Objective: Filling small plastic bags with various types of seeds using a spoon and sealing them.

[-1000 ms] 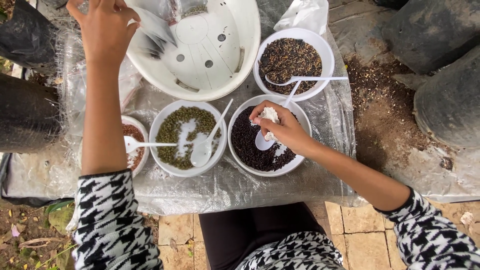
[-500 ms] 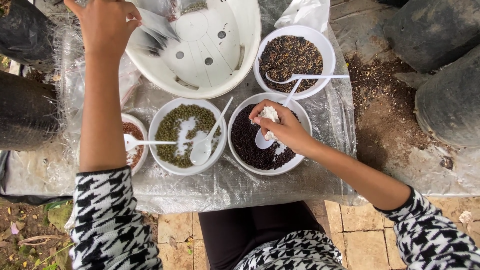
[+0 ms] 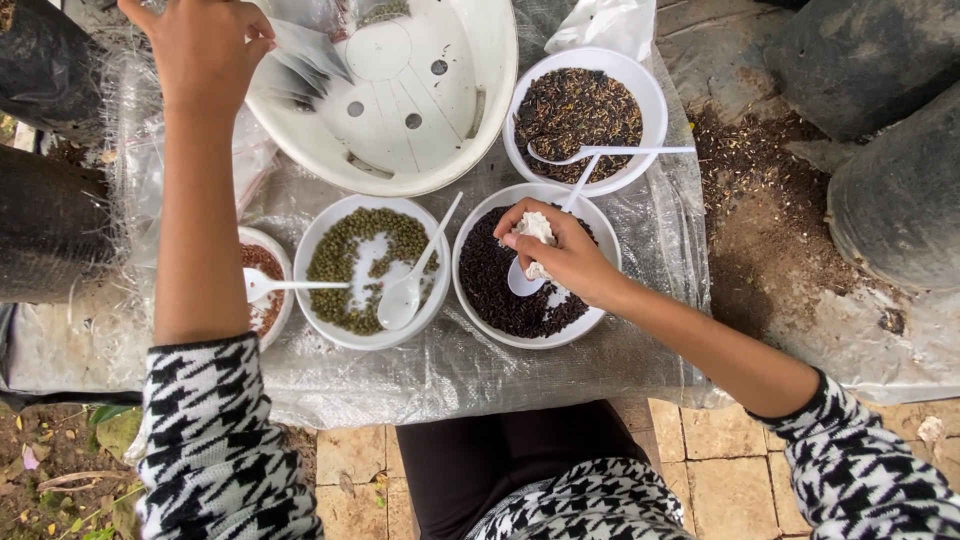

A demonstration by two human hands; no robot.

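Note:
My left hand (image 3: 205,50) is raised at the top left and grips a clear plastic bag (image 3: 300,60) over the large white tub (image 3: 480,90). My right hand (image 3: 560,250) hovers over a white bowl of black seeds (image 3: 500,300) and pinches a small white wad (image 3: 537,230). A white plastic spoon (image 3: 522,278) rests in that bowl under the hand. Both sleeves are black-and-white houndstooth.
A white bowl of green beans (image 3: 350,270) with a spoon sits left of the black seeds. A bowl of brown seeds (image 3: 262,290) is further left, and a bowl of dark mixed seeds (image 3: 585,110) stands behind. Clear plastic sheeting (image 3: 450,370) covers the table. Black grow bags (image 3: 900,190) stand at right.
My left hand has shifted slightly with the plastic bag over the tub. My right hand stays over the black seeds.

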